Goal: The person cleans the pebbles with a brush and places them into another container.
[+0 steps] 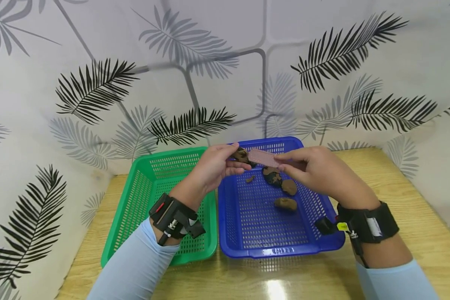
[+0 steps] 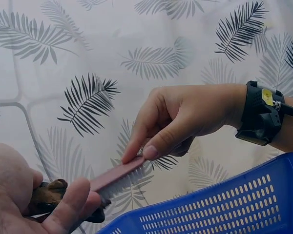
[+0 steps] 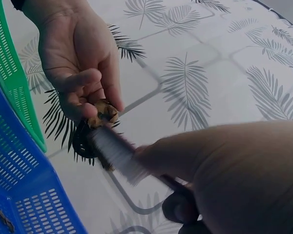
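Observation:
My left hand [image 1: 213, 166] grips a dark lump with brown, mud-like patches [image 1: 241, 155] over the back of the blue basket [image 1: 240, 252]. What the lump is, I cannot tell. Between thumb and fingers, my right hand [image 1: 318, 173] pinches a pink brush [image 1: 261, 158]. Its white bristles show in the left wrist view, where the brush [image 2: 118, 176] has its far end right at the lump. In the basket lie a black lump with brown patches [image 1: 272, 176], a round brown lump [image 1: 289, 187] and an oblong brown lump [image 1: 286, 204].
A green basket [image 1: 195, 259] stands just left of the blue one. Near the lumps lies a small brown scrap [image 1: 250, 179]. Both baskets stand on a wooden table [image 1: 363, 166], with a leaf-patterned sheet [image 1: 228, 29] rising behind it.

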A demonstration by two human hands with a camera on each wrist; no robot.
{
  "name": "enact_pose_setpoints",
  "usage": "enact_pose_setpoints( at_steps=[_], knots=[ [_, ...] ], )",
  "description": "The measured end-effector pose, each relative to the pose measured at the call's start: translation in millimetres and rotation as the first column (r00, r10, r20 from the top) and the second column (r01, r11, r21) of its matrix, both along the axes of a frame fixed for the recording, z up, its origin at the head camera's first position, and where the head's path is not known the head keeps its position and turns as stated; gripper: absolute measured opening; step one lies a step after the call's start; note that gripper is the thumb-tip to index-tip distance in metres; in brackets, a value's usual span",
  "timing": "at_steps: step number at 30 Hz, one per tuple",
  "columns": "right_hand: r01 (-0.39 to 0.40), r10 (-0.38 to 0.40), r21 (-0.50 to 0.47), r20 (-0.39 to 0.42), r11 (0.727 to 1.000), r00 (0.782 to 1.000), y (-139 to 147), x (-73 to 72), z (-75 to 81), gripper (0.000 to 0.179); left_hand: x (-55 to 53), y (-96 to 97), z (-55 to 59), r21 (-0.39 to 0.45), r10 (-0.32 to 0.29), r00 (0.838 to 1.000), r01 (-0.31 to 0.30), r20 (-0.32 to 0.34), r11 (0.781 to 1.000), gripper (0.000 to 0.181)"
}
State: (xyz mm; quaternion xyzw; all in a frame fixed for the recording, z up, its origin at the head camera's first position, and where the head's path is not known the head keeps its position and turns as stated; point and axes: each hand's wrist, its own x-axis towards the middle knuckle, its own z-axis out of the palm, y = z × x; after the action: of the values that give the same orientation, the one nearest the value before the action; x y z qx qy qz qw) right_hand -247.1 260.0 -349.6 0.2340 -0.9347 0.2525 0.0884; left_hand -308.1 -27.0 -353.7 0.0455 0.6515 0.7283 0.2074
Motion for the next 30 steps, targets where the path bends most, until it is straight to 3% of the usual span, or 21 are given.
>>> enact_pose_setpoints(
  at_steps=[3,6,11,15,23,30],
  knots=[
    [0.022,-0.022,0.004,0.052,1.0,0.998,2,-0.1,1.4,0.029,-1.4,-0.6,-2.1,0.025,0.044,0.999,-0.045,0.027,0.999,0.051],
    [0.058,-0.056,-0.034,0.053,0.998,0.997,3,1.1,2.2,0.031,-2.1,0.1,-4.0,0.046,0.057,0.998,-0.059,0.035,0.997,0.056],
    [0.054,-0.061,-0.163,-0.041,0.985,0.997,0,0.8,0.2,0.032,0.1,6.9,-4.8,0.031,0.027,0.999,-0.027,0.018,0.999,0.055],
    [0.05,-0.072,-0.213,-0.098,0.976,0.993,-8,-2.9,-3.8,0.031,2.3,13.0,-4.8,0.058,-0.003,1.0,0.002,0.023,0.998,0.049],
    [0.07,-0.069,-0.254,0.011,0.965,0.998,-16,-4.5,-6.3,0.035,4.0,16.4,-5.8,0.139,-0.01,0.998,0.001,0.063,0.99,0.042],
    [0.052,-0.048,-0.217,0.025,0.975,0.999,-15,-3.9,-4.1,0.034,5.5,14.6,-3.4,0.14,-0.01,0.999,0.004,0.039,0.99,0.04]
  ],
)
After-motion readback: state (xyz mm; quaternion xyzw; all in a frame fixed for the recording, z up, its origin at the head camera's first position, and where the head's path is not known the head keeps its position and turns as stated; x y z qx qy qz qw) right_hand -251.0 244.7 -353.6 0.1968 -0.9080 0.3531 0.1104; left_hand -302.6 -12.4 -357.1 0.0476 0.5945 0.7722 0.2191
